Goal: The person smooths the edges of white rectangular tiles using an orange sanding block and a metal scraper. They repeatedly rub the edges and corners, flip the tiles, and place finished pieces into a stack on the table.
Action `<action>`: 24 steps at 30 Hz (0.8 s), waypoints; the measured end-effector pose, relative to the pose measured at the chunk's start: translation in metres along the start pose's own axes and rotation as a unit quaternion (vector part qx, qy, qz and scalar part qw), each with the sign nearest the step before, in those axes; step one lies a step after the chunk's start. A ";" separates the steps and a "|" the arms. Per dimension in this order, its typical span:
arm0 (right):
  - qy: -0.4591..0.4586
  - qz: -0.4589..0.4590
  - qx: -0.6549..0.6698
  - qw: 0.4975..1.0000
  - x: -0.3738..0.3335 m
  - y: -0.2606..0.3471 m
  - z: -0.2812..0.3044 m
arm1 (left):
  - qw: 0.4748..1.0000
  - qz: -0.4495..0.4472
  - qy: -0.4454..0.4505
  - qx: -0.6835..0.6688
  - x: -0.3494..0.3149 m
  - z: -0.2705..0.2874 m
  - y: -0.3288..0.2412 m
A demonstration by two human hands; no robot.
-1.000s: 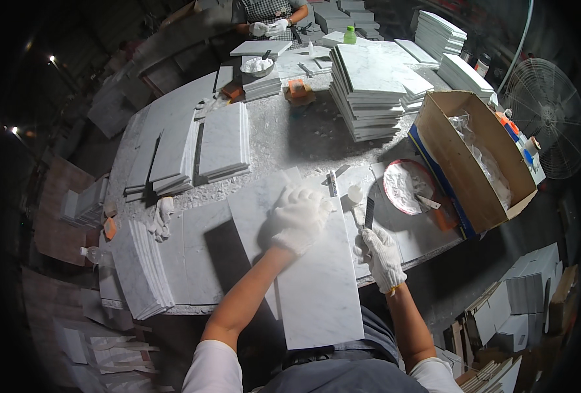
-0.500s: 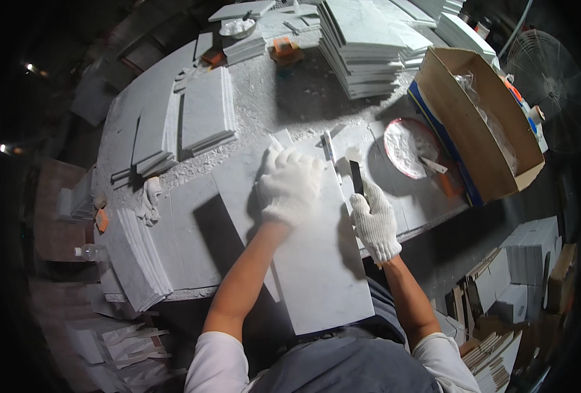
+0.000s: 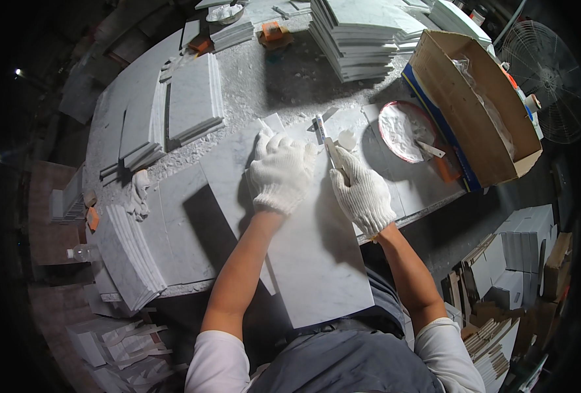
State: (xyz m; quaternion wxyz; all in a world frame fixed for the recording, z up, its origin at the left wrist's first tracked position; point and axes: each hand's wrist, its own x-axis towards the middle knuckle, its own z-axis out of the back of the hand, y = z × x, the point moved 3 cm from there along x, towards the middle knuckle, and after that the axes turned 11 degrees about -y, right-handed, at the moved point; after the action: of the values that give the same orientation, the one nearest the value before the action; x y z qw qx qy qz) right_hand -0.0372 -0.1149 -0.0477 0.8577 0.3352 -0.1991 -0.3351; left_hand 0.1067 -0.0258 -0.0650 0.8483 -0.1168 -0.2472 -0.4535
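Observation:
My left hand (image 3: 282, 173), in a white knitted glove, lies on a long pale marble tile (image 3: 318, 275), its fingers slightly bent and holding nothing. The tile rests partly on the table, its near end overhanging toward my body. At the tile's right edge my gloved right hand (image 3: 365, 196) is closed round a flat-bladed scraper (image 3: 333, 154), mostly hidden by the fingers. Beyond the blade tip, a slim white-and-blue stick (image 3: 320, 128) lies by the tile's far right corner; its kind is unclear. To the right sits a red-rimmed bowl (image 3: 381, 131) of white paste with a small spatula (image 3: 430, 149) in it.
An open cardboard box (image 3: 500, 118) stands at the right, with a fan (image 3: 547, 82) behind it. Tile stacks stand at the back (image 3: 354, 49), far left (image 3: 196, 98) and near left (image 3: 130, 259). A loose glove (image 3: 138, 195) and white rubble lie on the table.
My right hand has moved up and left with the scraper, its blade now at the tile's edge. The left hand stays on the tile. The whole view has shifted slightly.

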 end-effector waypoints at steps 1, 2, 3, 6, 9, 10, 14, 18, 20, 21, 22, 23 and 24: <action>-0.006 0.010 0.000 1.000 0.000 0.000 -0.001 | 1.000 0.006 0.000 0.000 -0.001 -0.001 0.001; -0.012 0.020 -0.001 1.000 0.001 0.000 -0.001 | 1.000 0.000 -0.007 0.003 -0.001 -0.001 0.001; -0.006 0.016 -0.006 1.000 0.001 0.000 -0.002 | 1.000 -0.006 -0.014 0.007 -0.002 0.000 0.001; 0.002 0.010 -0.017 1.000 0.002 -0.001 -0.004 | 1.000 -0.012 -0.017 0.014 -0.002 0.001 0.001; -0.009 0.003 -0.018 1.000 0.002 -0.001 -0.003 | 1.000 -0.015 -0.020 0.008 -0.001 0.002 0.000; -0.011 -0.006 -0.019 1.000 0.001 -0.001 -0.003 | 1.000 -0.018 -0.021 0.004 0.000 0.003 -0.001; -0.040 0.015 -0.015 0.999 0.001 0.001 0.000 | 0.999 0.021 0.023 -0.010 0.000 0.001 0.000; -0.033 0.017 0.003 0.999 0.001 0.000 -0.001 | 0.999 0.039 -0.001 -0.033 -0.001 0.002 0.000; -0.033 0.019 0.011 0.999 0.002 -0.001 -0.002 | 0.999 0.033 -0.033 -0.011 0.000 0.003 0.000; -0.030 0.021 0.012 0.999 0.003 -0.001 -0.002 | 0.998 0.029 -0.064 0.006 0.000 0.004 0.000; -0.024 0.020 0.016 0.999 0.003 -0.002 -0.002 | 0.995 0.025 -0.095 0.022 0.001 0.006 0.000; -0.010 0.009 0.021 1.000 0.004 -0.003 -0.003 | 0.997 0.016 -0.070 0.012 0.000 0.005 0.000; -0.011 0.015 0.020 1.000 0.005 -0.002 -0.003 | 0.999 0.007 -0.045 0.002 0.000 0.004 -0.001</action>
State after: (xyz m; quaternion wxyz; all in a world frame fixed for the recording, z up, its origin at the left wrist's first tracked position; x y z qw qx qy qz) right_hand -0.0329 -0.1190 -0.0505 0.8535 0.3452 -0.2201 -0.3224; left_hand 0.1050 -0.0246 -0.0617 0.8396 -0.1368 -0.2851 -0.4416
